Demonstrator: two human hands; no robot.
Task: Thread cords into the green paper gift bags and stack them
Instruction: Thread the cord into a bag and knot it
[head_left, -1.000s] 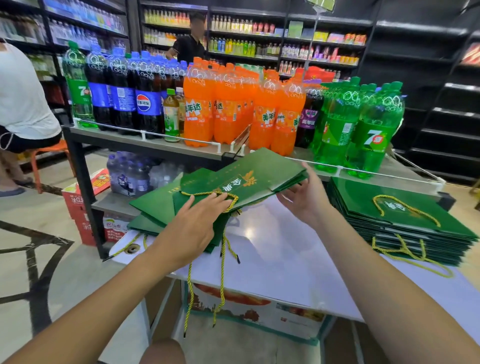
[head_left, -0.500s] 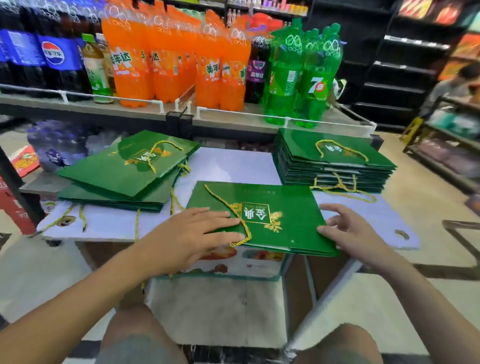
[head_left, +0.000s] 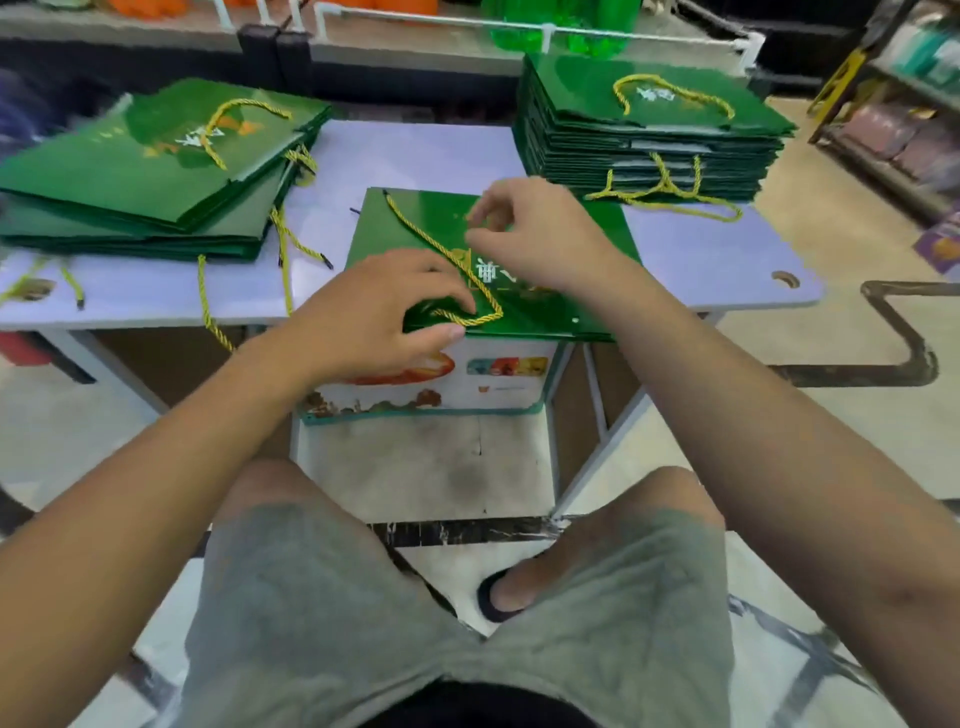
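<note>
— Shop shelf (head_left: 130, 26) is seen along the top of the frame, and a pale table (head_left: 701, 260) is set below it. What is laid on the table?

— One green bag (head_left: 540, 312) is laid flat in the middle of the frame, at the near edge of the table. A yellow cord (head_left: 431, 236) is stretched across it, from its upper left corner down to its lower edge.

— How is the bag held?

— Its near edge is pinched by the left hand (head_left: 374, 317). The grip is closed on it, with the fingers curled on top and the thumb at the edge. The loop of the cord is touched by the fingertips.

— And the right hand (head_left: 535, 234)?

— It is held over the middle of the bag. Its fingers are curled, but whether anything is caught in its grip cannot be told.

— What else is seen?

— A loose pile of bags (head_left: 130, 171) is spread at the upper left. A tall neat stack (head_left: 649, 140) is placed at the upper right. A picture box (head_left: 467, 384) is set under the table.
</note>
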